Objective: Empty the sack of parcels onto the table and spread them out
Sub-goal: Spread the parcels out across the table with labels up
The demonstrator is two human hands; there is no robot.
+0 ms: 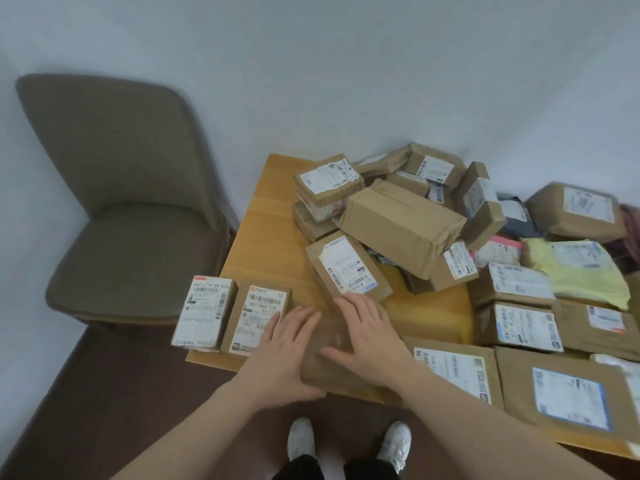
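Parcels, mostly brown cardboard boxes with white shipping labels, already lie on the yellow wooden bench [277,244]; no sack is in view, so the emptying looks done and the spreading is the step in hand. A heap of boxes [398,220] sits piled at the far middle, while flat ones are laid out singly along the right and near edges.

Both hands work one plain brown cardboard box [332,355] at the near edge. The left hand [282,355] lies against its left side with fingers straight and thumb under the near corner; the right hand [372,336] presses flat on its top, fingers spread. Neither is curled round it.

To do this well, I would slide the box rather than lift it, settling it into the gap just beside the two upright white-labelled boxes [235,315] at the left corner without knocking them off the edge. Keep it fully on the bench, since its near side seems to overhang. Next, draw from the heap's low edge, starting with the tilted labelled box [346,268] beyond the fingertips, so the large box above does not tumble.
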